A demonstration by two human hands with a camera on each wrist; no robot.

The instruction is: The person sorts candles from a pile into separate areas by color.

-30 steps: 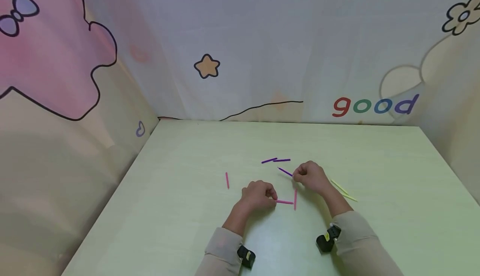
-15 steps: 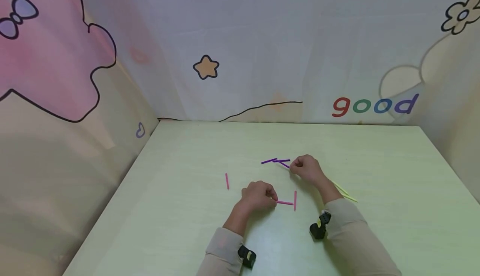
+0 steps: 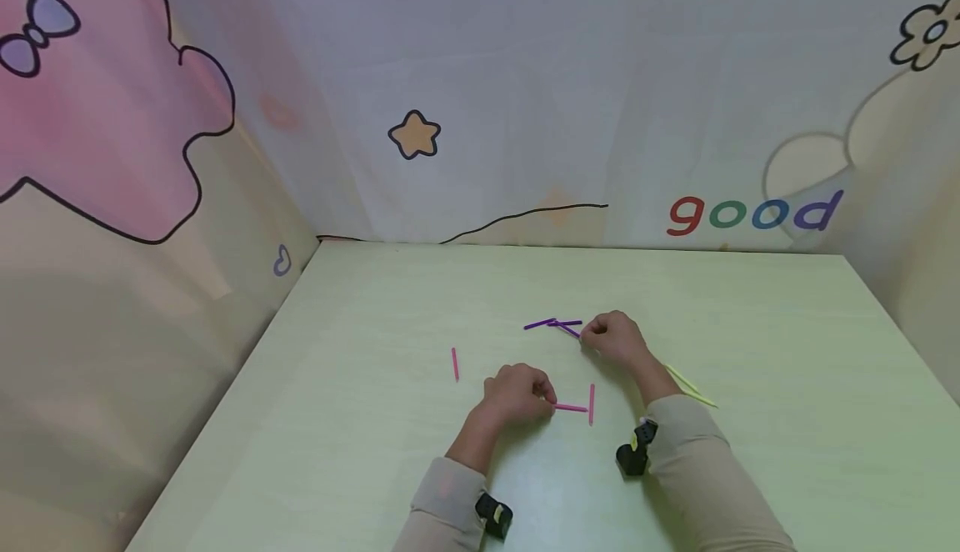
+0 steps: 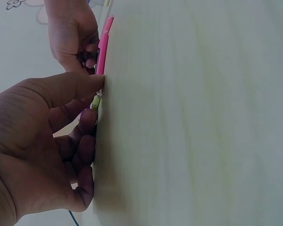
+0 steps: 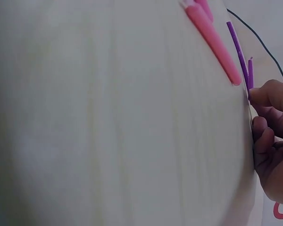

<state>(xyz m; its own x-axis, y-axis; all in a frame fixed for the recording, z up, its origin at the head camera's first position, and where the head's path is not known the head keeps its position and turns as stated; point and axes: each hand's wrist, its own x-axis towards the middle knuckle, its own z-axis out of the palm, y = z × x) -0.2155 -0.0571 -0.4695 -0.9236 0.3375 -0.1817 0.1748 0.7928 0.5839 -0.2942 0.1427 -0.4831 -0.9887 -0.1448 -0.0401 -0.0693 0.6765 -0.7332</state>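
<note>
The left hand [image 3: 520, 392] is at the near centre of the table [image 3: 360, 452], its thumb and fingers clamped on the left end of a pink stick [image 3: 572, 408] that lies flat and points right. A second pink stick [image 3: 592, 404] runs near to far by the free end of the first, forming a sideways T (whether the two touch cannot be told). The right hand [image 3: 613, 337], farther off and to the right, pinches the right, near end of a purple stick [image 3: 569, 330] between thumb and finger; its other fingers are curled in. The far, left end of this stick reaches two more purple sticks, a left one [image 3: 538, 323] and a right one [image 3: 566, 323], which meet end to end at a shallow angle. A third pink stick [image 3: 455, 364] lies by itself to the left, well apart from both hands. Two yellow-green sticks [image 3: 682, 379] lie to the right of the right forearm, which partly hides them. Each sleeve carries a black wrist unit. Behind the far edge hangs a printed cloth [image 3: 510, 102] bearing a star and the word "good".
</note>
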